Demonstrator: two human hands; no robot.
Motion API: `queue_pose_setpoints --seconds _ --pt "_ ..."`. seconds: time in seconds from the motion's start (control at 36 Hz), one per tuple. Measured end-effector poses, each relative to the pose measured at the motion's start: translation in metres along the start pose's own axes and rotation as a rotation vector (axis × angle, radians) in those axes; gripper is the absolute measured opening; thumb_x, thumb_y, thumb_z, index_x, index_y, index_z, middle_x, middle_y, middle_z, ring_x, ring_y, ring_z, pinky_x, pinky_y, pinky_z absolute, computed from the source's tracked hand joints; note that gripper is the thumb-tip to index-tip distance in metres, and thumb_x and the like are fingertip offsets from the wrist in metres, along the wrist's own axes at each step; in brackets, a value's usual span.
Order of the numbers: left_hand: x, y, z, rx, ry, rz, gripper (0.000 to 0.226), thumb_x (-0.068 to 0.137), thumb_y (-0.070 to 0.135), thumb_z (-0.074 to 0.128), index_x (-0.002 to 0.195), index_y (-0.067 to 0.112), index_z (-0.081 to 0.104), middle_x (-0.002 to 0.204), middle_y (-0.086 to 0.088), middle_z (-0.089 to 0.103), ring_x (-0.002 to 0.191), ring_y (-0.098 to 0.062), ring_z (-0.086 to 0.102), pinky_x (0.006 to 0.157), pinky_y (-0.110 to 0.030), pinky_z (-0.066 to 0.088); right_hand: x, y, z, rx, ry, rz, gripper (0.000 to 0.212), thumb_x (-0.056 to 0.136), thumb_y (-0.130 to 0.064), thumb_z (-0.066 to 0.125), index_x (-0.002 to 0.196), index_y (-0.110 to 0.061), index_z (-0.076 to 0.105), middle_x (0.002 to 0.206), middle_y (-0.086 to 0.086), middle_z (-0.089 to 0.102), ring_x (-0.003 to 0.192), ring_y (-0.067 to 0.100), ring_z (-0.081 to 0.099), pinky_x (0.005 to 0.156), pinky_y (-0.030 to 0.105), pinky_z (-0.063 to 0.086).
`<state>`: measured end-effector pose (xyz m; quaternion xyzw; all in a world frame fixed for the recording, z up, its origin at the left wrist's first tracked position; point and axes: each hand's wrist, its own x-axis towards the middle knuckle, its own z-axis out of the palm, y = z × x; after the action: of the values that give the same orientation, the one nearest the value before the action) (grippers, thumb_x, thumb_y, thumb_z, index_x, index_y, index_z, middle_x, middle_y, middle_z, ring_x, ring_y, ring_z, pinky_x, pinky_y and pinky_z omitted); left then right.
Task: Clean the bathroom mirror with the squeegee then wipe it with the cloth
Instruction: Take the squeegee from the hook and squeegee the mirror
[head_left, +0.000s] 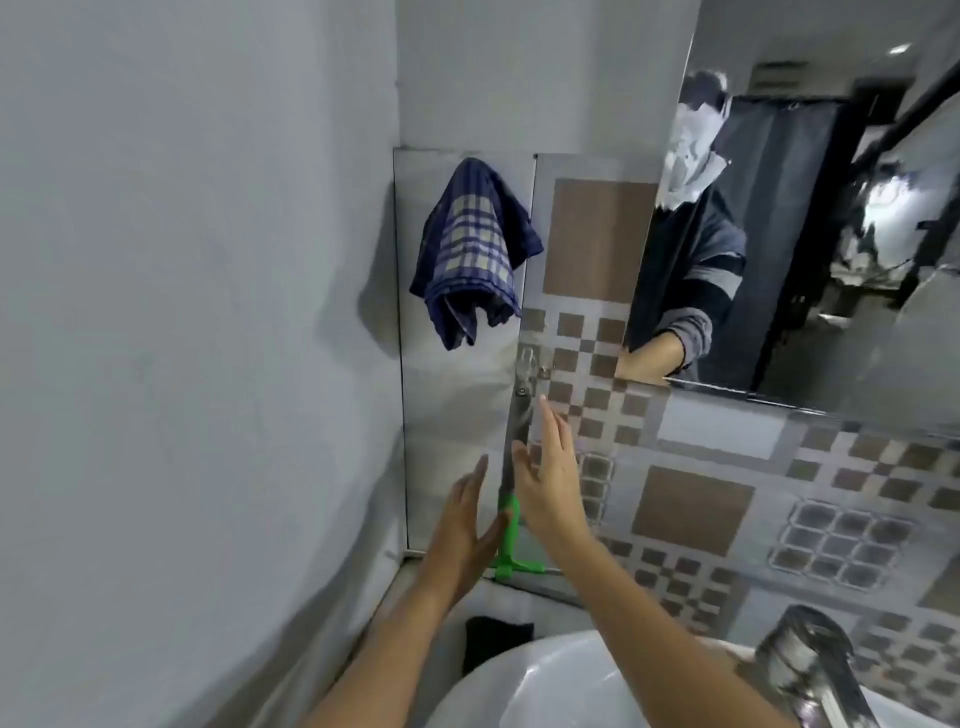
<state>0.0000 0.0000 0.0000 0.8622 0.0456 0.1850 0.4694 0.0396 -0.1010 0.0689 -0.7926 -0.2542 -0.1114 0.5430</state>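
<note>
Squeegee pick-up, corner left of the mirror.
Cloth (470, 249) hangs far left; left hand (460, 525) and right hand (548, 483), both released, flank the green-handled squeegee (511, 519) propped upright; mirror (810, 234) far right. Next, seemingly: clasp handle, lift.

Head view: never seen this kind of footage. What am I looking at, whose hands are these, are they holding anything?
One picture only, from a wide-angle camera worn on a person's head, looking down and forward, so the walls bend. No robot: the left hand and right hand are the person's own, open, either side of a green squeegee standing in the corner. Neither has closed on it. A blue checked cloth hangs above on the wall. The mirror is upper right, reflecting the person. Below are the white sink and a metal tap.
</note>
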Motion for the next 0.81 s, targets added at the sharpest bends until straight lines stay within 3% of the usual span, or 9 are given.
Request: queue_pose_setpoints --seconds 0.14,0.25,0.44,0.67,0.72,0.81 --pt "0.006 -0.012 0.018 -0.133 -0.136 -0.043 0.065 0.092 0.023 0.052 0.144 0.036 0.015 0.135 0.005 0.046 0.11 -0.001 0.05 0.087 -0.018 0.047 0.006 0.016 0.02 0.052 0.08 0.022 0.058 0.095 -0.011 0.045 0.146 -0.019 0.019 0.145 0.003 0.031 0.127 0.002 0.025 0.114 0.033 0.026" --pt "0.007 -0.016 0.021 -0.187 -0.131 -0.048 0.057 0.094 0.019 0.05 0.143 0.028 0.022 0.12 0.01 0.051 0.099 0.004 0.053 0.073 -0.003 0.045 0.009 0.02 0.026 0.1 0.144 0.033 0.06 0.092 -0.001 0.046 0.144 -0.023 0.025 0.133 -0.008 0.036 0.123 0.0 0.029 0.11 0.03 0.031" --pt "0.004 -0.013 0.019 -0.235 -0.121 -0.08 0.054 0.094 0.017 0.047 0.141 0.031 0.024 0.116 0.003 0.054 0.1 -0.005 0.054 0.074 -0.009 0.047 0.012 0.014 0.022 0.094 0.184 0.061 0.061 0.087 0.006 0.052 0.14 -0.019 0.034 0.136 0.0 0.043 0.122 0.002 0.034 0.105 0.025 0.035" --pt "-0.006 -0.001 0.005 -0.202 -0.115 -0.005 0.052 0.095 0.021 0.046 0.136 0.045 0.024 0.108 0.008 0.055 0.099 -0.005 0.055 0.078 -0.019 0.049 0.003 -0.001 0.012 0.194 0.231 0.058 0.061 0.083 0.008 0.056 0.135 -0.02 0.039 0.132 0.002 0.048 0.12 0.014 0.046 0.101 0.035 0.045" --pt "-0.009 0.005 0.002 -0.199 -0.103 0.027 0.049 0.095 0.026 0.046 0.132 0.049 0.026 0.111 0.01 0.055 0.101 -0.006 0.054 0.08 -0.021 0.048 0.001 -0.008 0.002 0.236 0.263 0.051 0.06 0.082 0.008 0.058 0.132 -0.022 0.04 0.129 0.0 0.049 0.116 0.01 0.047 0.098 0.031 0.047" --pt "-0.013 0.016 -0.003 -0.189 -0.062 0.098 0.044 0.094 0.038 0.044 0.137 0.039 0.032 0.126 0.008 0.051 0.112 -0.005 0.049 0.09 -0.021 0.042 -0.004 -0.02 -0.021 0.321 0.302 0.008 0.061 0.082 0.008 0.059 0.125 -0.029 0.038 0.119 -0.007 0.049 0.11 0.008 0.05 0.087 0.016 0.05"
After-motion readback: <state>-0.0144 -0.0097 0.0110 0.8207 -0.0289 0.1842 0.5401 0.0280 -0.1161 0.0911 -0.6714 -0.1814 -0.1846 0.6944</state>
